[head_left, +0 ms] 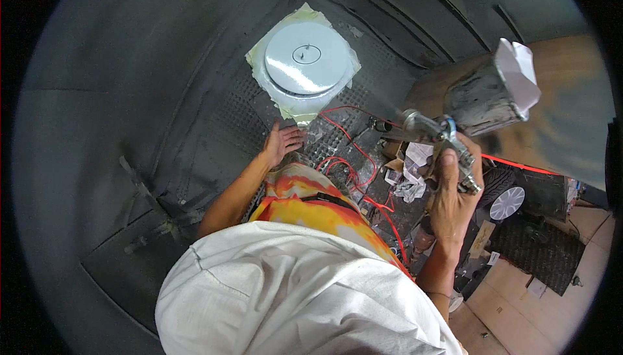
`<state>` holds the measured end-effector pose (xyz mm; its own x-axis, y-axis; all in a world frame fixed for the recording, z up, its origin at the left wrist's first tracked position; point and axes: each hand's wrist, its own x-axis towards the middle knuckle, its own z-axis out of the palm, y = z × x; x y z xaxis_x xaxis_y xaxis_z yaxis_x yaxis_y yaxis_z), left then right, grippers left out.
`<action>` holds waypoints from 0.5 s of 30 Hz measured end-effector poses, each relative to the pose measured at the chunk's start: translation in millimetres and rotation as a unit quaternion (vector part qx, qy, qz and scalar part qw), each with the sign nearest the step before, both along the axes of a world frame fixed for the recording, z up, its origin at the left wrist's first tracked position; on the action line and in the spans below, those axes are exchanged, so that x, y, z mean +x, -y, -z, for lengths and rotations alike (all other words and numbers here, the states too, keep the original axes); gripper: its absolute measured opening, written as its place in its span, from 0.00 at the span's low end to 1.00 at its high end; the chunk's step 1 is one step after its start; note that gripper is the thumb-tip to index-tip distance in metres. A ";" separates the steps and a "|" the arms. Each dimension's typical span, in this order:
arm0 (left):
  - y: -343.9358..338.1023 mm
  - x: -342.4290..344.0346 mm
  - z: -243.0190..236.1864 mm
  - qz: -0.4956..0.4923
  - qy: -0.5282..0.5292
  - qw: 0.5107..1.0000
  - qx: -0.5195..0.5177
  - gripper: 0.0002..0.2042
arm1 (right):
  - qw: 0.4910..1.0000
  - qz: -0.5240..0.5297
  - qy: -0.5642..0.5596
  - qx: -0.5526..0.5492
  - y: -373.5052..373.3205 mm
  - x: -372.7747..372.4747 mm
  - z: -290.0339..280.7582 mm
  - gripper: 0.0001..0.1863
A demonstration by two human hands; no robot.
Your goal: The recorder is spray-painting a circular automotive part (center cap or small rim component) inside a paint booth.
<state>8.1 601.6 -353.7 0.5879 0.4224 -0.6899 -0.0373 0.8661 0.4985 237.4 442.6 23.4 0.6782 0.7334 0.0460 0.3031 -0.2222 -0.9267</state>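
Note:
My right hand [453, 189] grips a spray gun [425, 124], its fingers wrapped around the body. A paint-stained metal cup [477, 98] sits on the gun, with folded white paper [518, 73] sticking out of its mouth. A faint mist hangs in front of the nozzle, which points up and to the left. Ahead of me, a glossy white round disc [310, 63] rests on a base edged with pale masking paper [299, 15]. My left hand [284, 142] is empty, palm up with fingers spread, just short of the base and apart from it.
A red hose [337, 160] loops over the dark studded floor [233, 111]. Crumpled paper [414, 173] and clutter lie below the gun. A tyre with a silver wheel [507, 203] stands at the right. Dark walls close in at left and back; a metal stand [170, 226] is at left.

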 end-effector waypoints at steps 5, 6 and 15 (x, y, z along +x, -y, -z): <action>-14.5 4.1 12.9 -0.053 -0.029 0.998 -0.032 0.42 | 0.996 -0.043 -0.073 -0.039 -9.6 -12.3 8.0 0.15; -18.5 3.2 17.7 -0.053 -0.030 0.998 -0.034 0.42 | 0.986 -0.035 -0.153 -0.056 -12.8 -18.3 -0.5 0.17; -130.8 -9.9 -6.8 -0.192 0.018 0.981 0.010 0.45 | 0.998 0.034 -0.019 -0.044 -39.3 -6.8 0.6 0.22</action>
